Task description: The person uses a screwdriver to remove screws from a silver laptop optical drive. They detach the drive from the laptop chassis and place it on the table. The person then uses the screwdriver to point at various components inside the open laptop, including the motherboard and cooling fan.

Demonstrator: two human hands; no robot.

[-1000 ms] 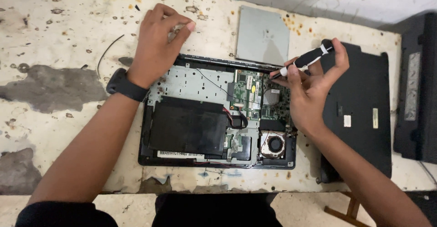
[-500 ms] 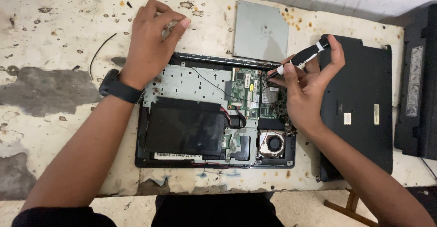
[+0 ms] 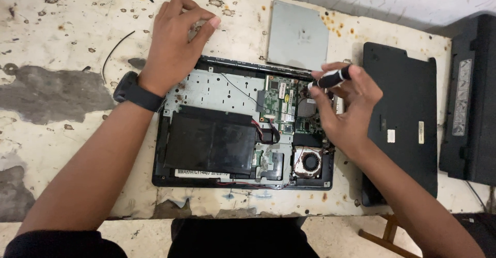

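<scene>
The small black-handled screwdriver with a white collar (image 3: 330,78) lies nearly level in the right hand (image 3: 346,108), its long axis running from upper right down to lower left, the tip end aimed at the green circuit board (image 3: 283,105) inside the opened black laptop base (image 3: 243,129). The fingers of that hand are clamped together around the handle; the metal tip is too thin and too shadowed by the fingers to make out, so I cannot tell whether it touches the board.

The left hand (image 3: 175,43) rests at the laptop's far left corner, fingertips pinched together on the scarred, paint-flaked white worktop (image 3: 57,41); anything between them is too small to see. A black wristwatch (image 3: 137,92) sits on that wrist.

The open base holds a flat black battery pack (image 3: 209,141) on the left, a round cooling fan with copper-coloured frame (image 3: 310,161) at the near right, and a silver metal plate (image 3: 219,90) behind the battery. A grey square drive cover (image 3: 298,35) lies beyond, a black rectangular bottom panel (image 3: 403,118) just right, partly hidden by the right forearm.
</scene>
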